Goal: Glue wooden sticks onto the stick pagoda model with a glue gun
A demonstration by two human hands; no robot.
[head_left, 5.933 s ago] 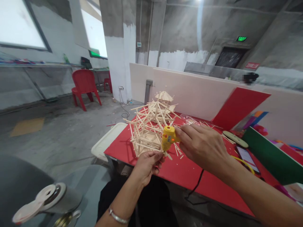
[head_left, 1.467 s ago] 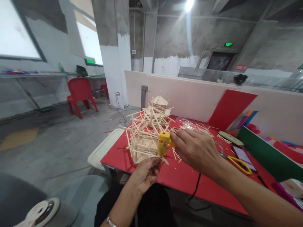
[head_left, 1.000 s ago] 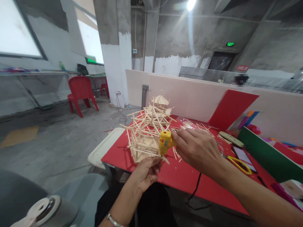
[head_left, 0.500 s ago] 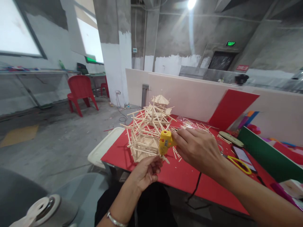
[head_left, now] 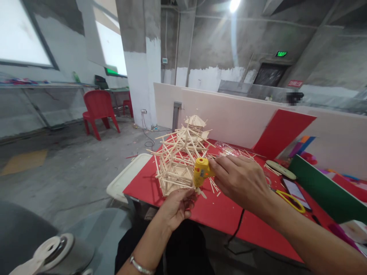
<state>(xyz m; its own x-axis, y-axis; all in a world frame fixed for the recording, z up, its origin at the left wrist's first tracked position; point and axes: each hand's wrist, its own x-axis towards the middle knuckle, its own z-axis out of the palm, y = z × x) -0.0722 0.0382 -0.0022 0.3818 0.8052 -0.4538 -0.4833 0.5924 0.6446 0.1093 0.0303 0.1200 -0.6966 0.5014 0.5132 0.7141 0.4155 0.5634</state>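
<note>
View drifts slightly; yellow glue gun (head_left: 201, 172), gripped in curled right hand (head_left: 242, 177), stays nose-down at left hand (head_left: 178, 206), fingertips pinching small wooden piece (head_left: 203, 194): same spot apparently worked.

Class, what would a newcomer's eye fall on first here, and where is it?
Probably the yellow glue gun, held nose-down by the right hand, its tip close to the left hand. Next, the pale stick framework standing on the red tabletop, just beyond the left hand. Farther off at left, a red chair stands out.
</note>
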